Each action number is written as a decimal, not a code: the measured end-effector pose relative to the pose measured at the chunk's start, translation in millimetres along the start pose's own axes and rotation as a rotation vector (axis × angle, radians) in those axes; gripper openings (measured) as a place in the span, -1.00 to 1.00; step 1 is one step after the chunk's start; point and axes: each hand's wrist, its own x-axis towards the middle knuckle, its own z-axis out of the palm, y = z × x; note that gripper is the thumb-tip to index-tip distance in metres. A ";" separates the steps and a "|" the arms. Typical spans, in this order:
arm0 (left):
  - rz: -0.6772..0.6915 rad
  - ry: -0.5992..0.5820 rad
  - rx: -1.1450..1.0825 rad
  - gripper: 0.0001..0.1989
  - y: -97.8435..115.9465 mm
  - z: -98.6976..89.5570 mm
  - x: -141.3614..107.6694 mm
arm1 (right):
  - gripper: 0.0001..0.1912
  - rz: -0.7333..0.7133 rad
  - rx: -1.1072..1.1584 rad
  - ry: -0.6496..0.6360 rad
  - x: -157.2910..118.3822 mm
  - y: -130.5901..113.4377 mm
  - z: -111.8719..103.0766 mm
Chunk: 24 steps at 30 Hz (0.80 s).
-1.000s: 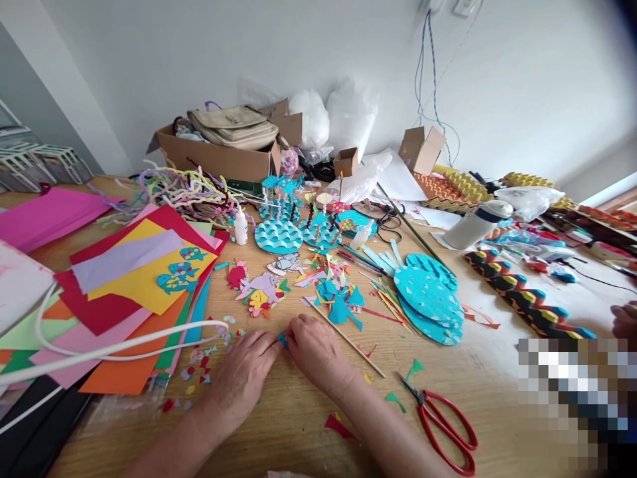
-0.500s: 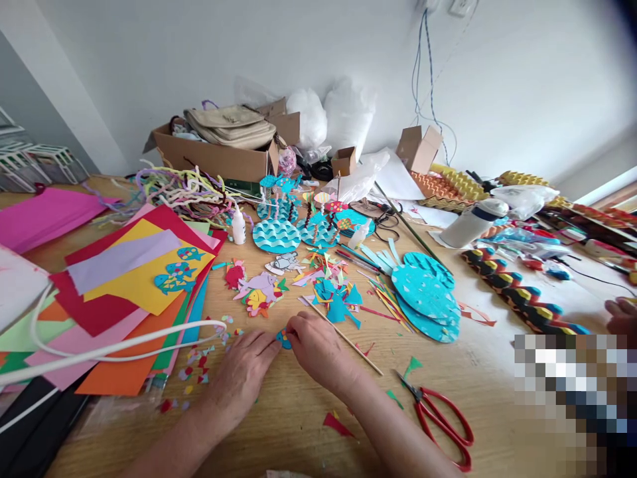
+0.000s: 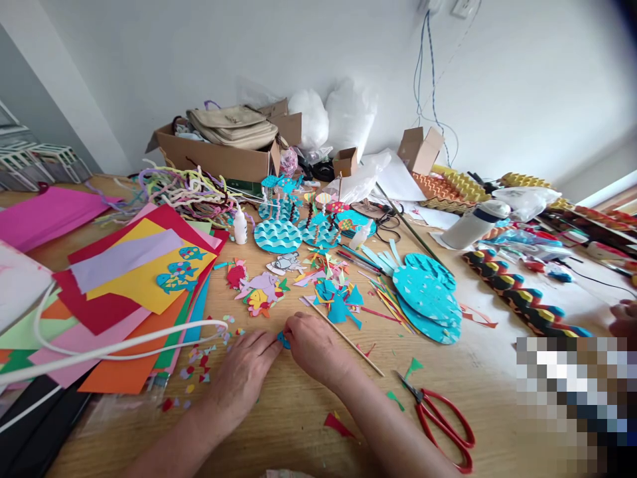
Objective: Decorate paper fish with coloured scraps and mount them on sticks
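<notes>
A small blue paper piece [image 3: 283, 340] lies on the table between my hands, mostly covered by fingers. My left hand [image 3: 251, 365] rests at its left side with the fingers together, the tips touching its edge. From the right, my right hand [image 3: 313, 345] has its fingers pinched on the piece; anything smaller between the fingertips is hidden. A thin wooden stick [image 3: 358, 350] slants beside my right hand. Behind my hands lie cut paper fish [image 3: 259, 289] and blue paper scraps [image 3: 338, 302]. Small coloured bits [image 3: 202, 365] are scattered to the left.
Red-handled scissors [image 3: 442, 421] lie near my right forearm. Coloured sheets [image 3: 114, 345] and a white cable [image 3: 124, 342] are at the left. Glue bottles [image 3: 239, 226] and blue discs [image 3: 428, 302] stand or lie farther back. Another person's hand [image 3: 624, 318] shows at the right edge.
The view has shifted very slightly. My right fingers now cover more of the blue piece; both hands otherwise stay in about the same place.
</notes>
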 end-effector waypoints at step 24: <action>-0.041 -0.031 -0.032 -0.64 1.7 -3.0 0.1 | -0.74 0.035 0.005 -0.031 0.9 2.5 -10.5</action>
